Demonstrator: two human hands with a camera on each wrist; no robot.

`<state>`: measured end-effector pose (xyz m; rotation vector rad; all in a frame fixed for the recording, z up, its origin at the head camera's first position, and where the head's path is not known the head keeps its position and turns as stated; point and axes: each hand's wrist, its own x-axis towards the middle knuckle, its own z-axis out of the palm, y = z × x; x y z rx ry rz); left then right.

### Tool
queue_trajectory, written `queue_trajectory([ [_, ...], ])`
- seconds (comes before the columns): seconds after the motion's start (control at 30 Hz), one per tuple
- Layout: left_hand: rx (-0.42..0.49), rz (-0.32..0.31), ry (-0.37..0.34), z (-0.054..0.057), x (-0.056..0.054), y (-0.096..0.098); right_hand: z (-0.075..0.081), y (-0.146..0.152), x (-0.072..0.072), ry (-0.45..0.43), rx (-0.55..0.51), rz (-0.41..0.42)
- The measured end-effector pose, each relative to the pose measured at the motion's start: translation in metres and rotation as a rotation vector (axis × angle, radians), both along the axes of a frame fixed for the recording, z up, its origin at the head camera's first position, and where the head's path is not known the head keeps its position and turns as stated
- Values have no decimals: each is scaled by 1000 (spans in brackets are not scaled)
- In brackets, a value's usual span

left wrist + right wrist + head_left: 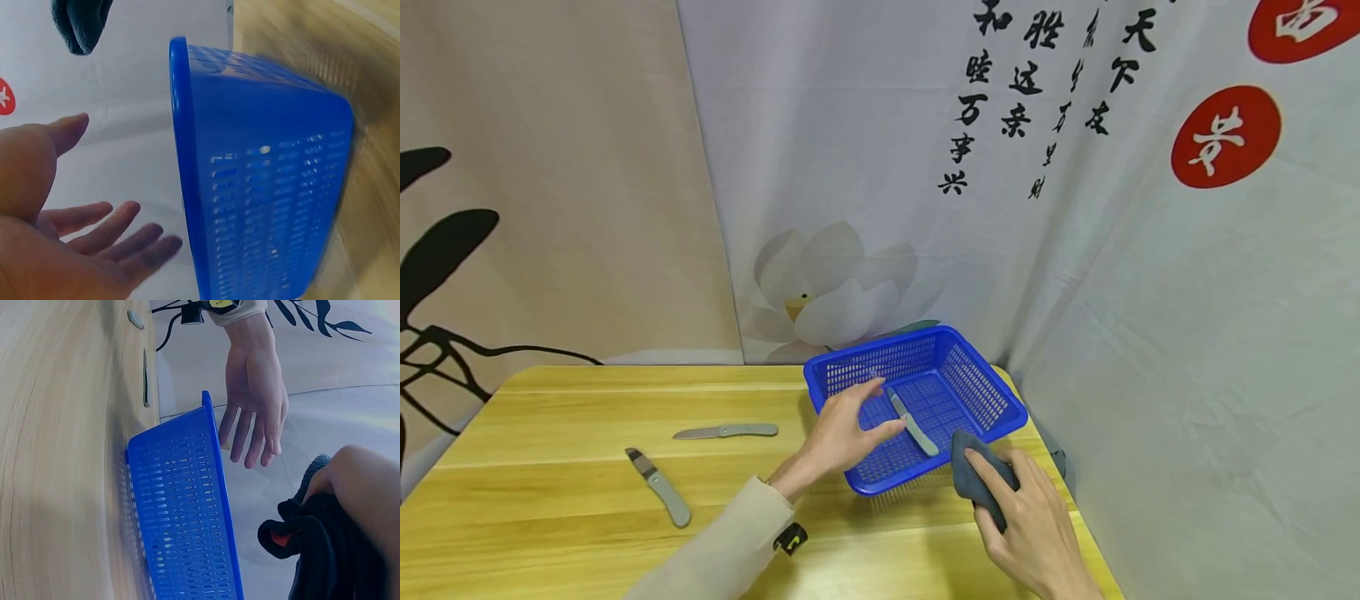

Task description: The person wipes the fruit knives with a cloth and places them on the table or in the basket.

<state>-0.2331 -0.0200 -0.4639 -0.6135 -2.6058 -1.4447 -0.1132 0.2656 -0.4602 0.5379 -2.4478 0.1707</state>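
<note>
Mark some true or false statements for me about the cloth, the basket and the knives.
1. The right grip holds a dark cloth. True.
2. The left grip holds nothing. True.
3. A knife is inside the blue basket. True.
4. The basket has solid walls without openings. False: they are full of small holes.
5. Every knife is in the basket. False: the farther knife and the nearer knife lie on the table.
6. The cloth is spread out flat. False: it is bunched up.
</note>
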Motion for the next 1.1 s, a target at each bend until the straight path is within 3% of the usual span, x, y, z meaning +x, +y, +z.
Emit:
queue_trajectory([
  [0.3,-172,29,58,-5,20,-26,-2,-3,-3,10,-2,28],
  [0.53,-232,90,121,-19,40,-64,-5,-7,-7,34,-26,85],
  [0.73,-295,192,205,-37,61,-109,-7,-12,-10,63,-43,149],
  [0.87,-358,272,212,-51,73,-142,-8,-16,-14,79,-56,182],
  [1.1,-472,475,197,-84,89,-194,-9,-22,-19,81,-66,213],
])
